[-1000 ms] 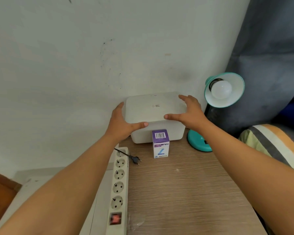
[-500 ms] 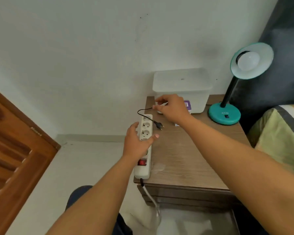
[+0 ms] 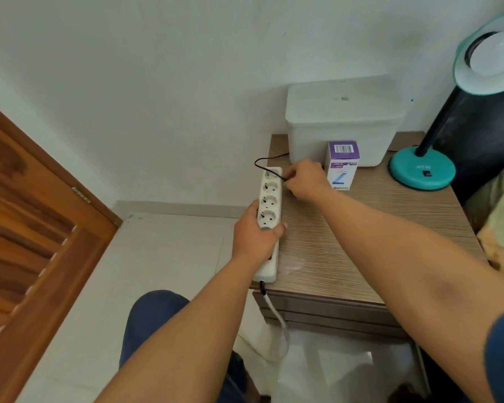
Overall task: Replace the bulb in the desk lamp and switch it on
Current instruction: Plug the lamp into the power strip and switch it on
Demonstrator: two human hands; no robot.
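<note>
So the count: one desk lamp (image 3: pixel 422 170) with one bulb (image 3: pixel 492 53) in it, one bulb box (image 3: pixel 342 165), one white tub (image 3: pixel 344 120), one power strip (image 3: pixel 269 216) showing four open sockets, one black cord (image 3: pixel 269 165), and two hands.

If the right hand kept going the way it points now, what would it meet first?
Probably the power strip: the right hand, gripping the black cord, points left toward the strip's far sockets. Depth is unclear; it may already be almost touching.
</note>
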